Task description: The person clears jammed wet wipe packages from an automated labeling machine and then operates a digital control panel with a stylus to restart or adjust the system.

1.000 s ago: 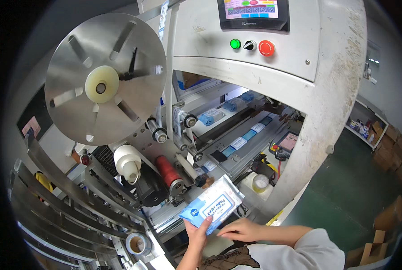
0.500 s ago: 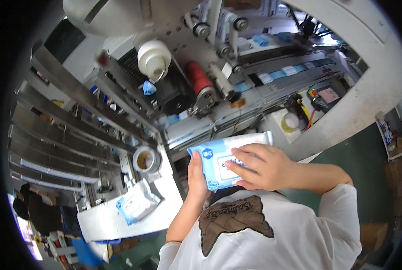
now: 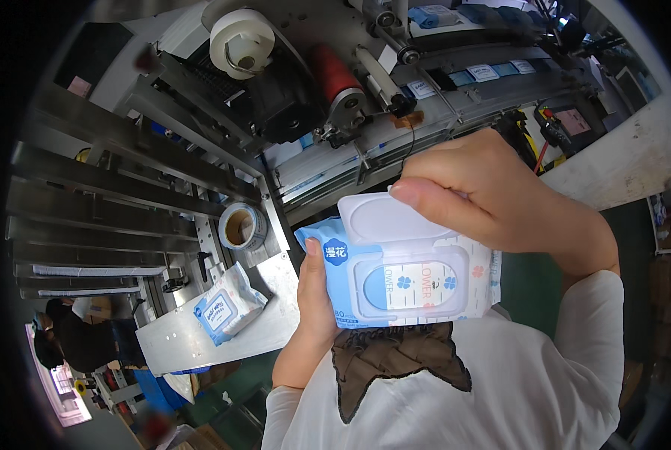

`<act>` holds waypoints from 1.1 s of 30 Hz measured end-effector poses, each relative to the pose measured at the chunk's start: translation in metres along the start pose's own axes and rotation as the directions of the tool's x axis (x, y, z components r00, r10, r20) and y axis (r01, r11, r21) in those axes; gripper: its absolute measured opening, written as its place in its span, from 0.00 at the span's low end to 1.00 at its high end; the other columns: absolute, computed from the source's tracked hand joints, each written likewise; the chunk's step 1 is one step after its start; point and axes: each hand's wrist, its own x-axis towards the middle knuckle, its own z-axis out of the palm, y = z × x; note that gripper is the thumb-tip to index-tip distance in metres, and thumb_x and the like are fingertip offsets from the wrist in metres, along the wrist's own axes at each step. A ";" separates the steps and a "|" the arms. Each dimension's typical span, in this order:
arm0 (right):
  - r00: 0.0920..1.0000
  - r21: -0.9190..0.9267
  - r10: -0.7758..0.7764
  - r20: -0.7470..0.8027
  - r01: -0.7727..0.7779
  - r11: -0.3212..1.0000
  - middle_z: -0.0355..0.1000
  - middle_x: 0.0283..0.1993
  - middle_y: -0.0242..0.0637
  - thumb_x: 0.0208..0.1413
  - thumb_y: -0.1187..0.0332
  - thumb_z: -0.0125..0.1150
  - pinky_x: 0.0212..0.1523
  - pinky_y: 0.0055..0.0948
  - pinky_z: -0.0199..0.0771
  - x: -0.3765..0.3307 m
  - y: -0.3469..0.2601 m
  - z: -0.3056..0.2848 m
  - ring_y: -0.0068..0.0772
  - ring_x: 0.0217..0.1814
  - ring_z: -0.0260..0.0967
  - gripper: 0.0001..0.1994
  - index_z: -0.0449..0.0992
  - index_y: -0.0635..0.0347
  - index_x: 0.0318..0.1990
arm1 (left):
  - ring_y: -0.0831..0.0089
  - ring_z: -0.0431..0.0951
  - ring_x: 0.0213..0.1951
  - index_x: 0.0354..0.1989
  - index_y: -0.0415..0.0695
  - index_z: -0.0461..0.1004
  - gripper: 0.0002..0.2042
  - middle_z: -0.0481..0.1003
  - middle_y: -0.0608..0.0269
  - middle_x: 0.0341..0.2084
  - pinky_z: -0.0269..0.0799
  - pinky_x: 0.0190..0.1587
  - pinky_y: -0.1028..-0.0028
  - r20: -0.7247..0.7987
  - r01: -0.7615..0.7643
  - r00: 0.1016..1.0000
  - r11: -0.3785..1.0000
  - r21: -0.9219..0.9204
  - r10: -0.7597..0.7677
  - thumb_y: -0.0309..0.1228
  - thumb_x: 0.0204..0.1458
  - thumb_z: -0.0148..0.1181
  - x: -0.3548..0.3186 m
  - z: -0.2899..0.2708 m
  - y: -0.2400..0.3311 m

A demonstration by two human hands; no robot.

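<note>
Blue-and-white pack: the soft pack (image 3: 482, 296) is up before the person's chest, well apart from the bench (image 3: 182, 346), its flip lid (image 3: 374, 217) raised over a framed oval window (image 3: 422, 289)
Left hand: grip of the left hand (image 3: 317, 296) closed on the pack's left end, thumb in front; the fingers behind cannot be told
Right hand: grip of the right hand (image 3: 463, 187) pinching the lid's upper edge
Obstruction: right hand and forearm cover the pack's upper right corner and part of the machine behind
Bench: bare metal, bearing a second pack (image 3: 234, 304) lying at a slant; near it, a roll with a brown core (image 3: 261, 227)
Left side: long metal bars (image 3: 114, 229) stacked beside the bench
Machine: white spool (image 3: 240, 37), red roller (image 3: 335, 73) and dark motor housing (image 3: 289, 105); flat labels (image 3: 483, 73) in a row beyond
Frame: worn white panel (image 3: 624, 157) at right
Room: green floor (image 3: 579, 289); at far left a person in dark clothing (image 3: 84, 337), near a bright window (image 3: 59, 386)
</note>
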 end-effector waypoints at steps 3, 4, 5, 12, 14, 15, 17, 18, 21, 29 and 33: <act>1.000 -0.016 -0.009 0.005 0.009 1.000 0.58 0.15 0.40 0.53 0.69 0.53 0.17 0.29 0.52 0.004 0.001 -0.001 0.35 0.14 0.56 0.12 0.67 0.66 0.20 | 0.64 0.75 0.42 0.51 0.34 0.61 0.30 0.71 0.49 0.43 0.73 0.45 0.70 0.002 0.062 0.998 0.997 -0.044 -0.062 0.54 0.57 0.36 -0.002 -0.001 0.002; 1.000 -0.025 -0.008 0.006 0.008 1.000 0.58 0.15 0.40 0.53 0.69 0.53 0.16 0.29 0.51 0.005 0.001 -0.001 0.35 0.14 0.55 0.13 0.66 0.66 0.20 | 0.64 0.75 0.42 0.51 0.34 0.61 0.30 0.71 0.49 0.43 0.73 0.45 0.70 0.011 0.076 0.997 0.995 -0.072 -0.076 0.54 0.57 0.36 -0.003 -0.001 0.003; 1.000 -0.034 -0.010 0.009 0.010 0.999 0.57 0.14 0.40 0.53 0.69 0.53 0.16 0.29 0.51 0.006 0.002 0.000 0.34 0.14 0.55 0.13 0.66 0.66 0.19 | 0.63 0.75 0.43 0.51 0.34 0.61 0.30 0.71 0.48 0.43 0.73 0.45 0.69 0.018 0.089 0.996 0.991 -0.102 -0.088 0.53 0.58 0.36 -0.004 -0.001 0.004; 0.994 -0.057 0.067 0.089 -0.062 0.996 0.62 0.15 0.45 0.55 0.63 0.50 0.21 0.33 0.59 0.018 -0.002 0.000 0.44 0.16 0.59 0.15 0.72 0.65 0.22 | 0.62 0.75 0.44 0.51 0.35 0.61 0.30 0.70 0.48 0.44 0.73 0.46 0.68 0.041 0.106 0.994 0.980 -0.171 -0.101 0.53 0.58 0.35 -0.004 -0.006 0.005; 0.995 -0.031 0.071 0.074 -0.069 0.997 0.64 0.16 0.45 0.55 0.64 0.51 0.23 0.33 0.61 0.019 -0.004 0.003 0.44 0.17 0.60 0.14 0.72 0.65 0.23 | 0.62 0.74 0.44 0.52 0.34 0.60 0.30 0.70 0.48 0.45 0.72 0.47 0.67 0.059 0.090 0.995 0.981 -0.171 -0.082 0.53 0.58 0.34 -0.004 -0.008 0.005; 1.000 -0.027 0.003 0.031 -0.002 1.000 0.65 0.18 0.43 0.53 0.66 0.52 0.23 0.31 0.61 0.019 -0.001 0.006 0.41 0.19 0.61 0.11 0.73 0.65 0.25 | 0.61 0.74 0.45 0.52 0.34 0.60 0.30 0.70 0.48 0.45 0.72 0.48 0.67 0.067 0.082 0.995 0.982 -0.170 -0.072 0.52 0.58 0.34 -0.004 -0.008 0.005; 0.990 -0.029 -0.131 -0.058 0.130 0.991 0.66 0.22 0.39 0.51 0.70 0.54 0.23 0.27 0.61 0.015 0.009 0.015 0.36 0.21 0.62 0.06 0.74 0.64 0.29 | 0.61 0.74 0.46 0.52 0.35 0.60 0.29 0.69 0.48 0.45 0.71 0.49 0.66 0.089 0.065 0.995 0.975 -0.212 -0.047 0.52 0.59 0.34 -0.001 -0.006 0.004; 0.973 -0.104 -0.215 -0.087 0.206 0.973 0.68 0.26 0.37 0.50 0.70 0.55 0.26 0.27 0.63 0.013 0.011 0.017 0.36 0.24 0.64 0.06 0.74 0.63 0.33 | 0.61 0.73 0.46 0.53 0.35 0.60 0.29 0.69 0.49 0.46 0.70 0.49 0.66 0.102 0.058 0.994 0.971 -0.232 -0.035 0.52 0.59 0.34 0.001 -0.005 0.003; 0.936 -0.221 -0.349 -0.049 0.330 0.918 0.70 0.34 0.33 0.46 0.68 0.60 0.31 0.30 0.67 -0.005 0.011 0.022 0.37 0.30 0.66 0.09 0.75 0.59 0.36 | 0.64 0.72 0.48 0.55 0.40 0.59 0.27 0.69 0.54 0.47 0.67 0.51 0.67 0.088 0.033 0.996 0.978 -0.205 -0.015 0.51 0.58 0.36 0.018 -0.007 -0.006; 0.780 0.837 0.485 0.395 -0.524 0.160 0.68 0.49 0.36 0.51 0.59 0.61 0.49 0.29 0.66 -0.104 0.088 0.082 0.33 0.51 0.67 0.23 0.66 0.60 0.52 | 0.64 0.72 0.47 0.52 0.38 0.60 0.24 0.68 0.53 0.46 0.68 0.50 0.67 -0.104 -0.248 0.965 0.966 -0.067 0.240 0.47 0.60 0.35 0.102 0.017 -0.046; 0.667 0.926 0.723 0.178 0.135 -0.353 0.60 0.58 0.36 0.52 0.59 0.59 0.61 0.40 0.55 -0.080 0.132 0.078 0.33 0.61 0.56 0.28 0.57 0.54 0.58 | 0.63 0.62 0.54 0.57 0.37 0.55 0.23 0.62 0.53 0.52 0.54 0.58 0.69 0.256 -0.485 0.872 0.804 0.345 0.417 0.44 0.61 0.35 0.137 0.057 -0.053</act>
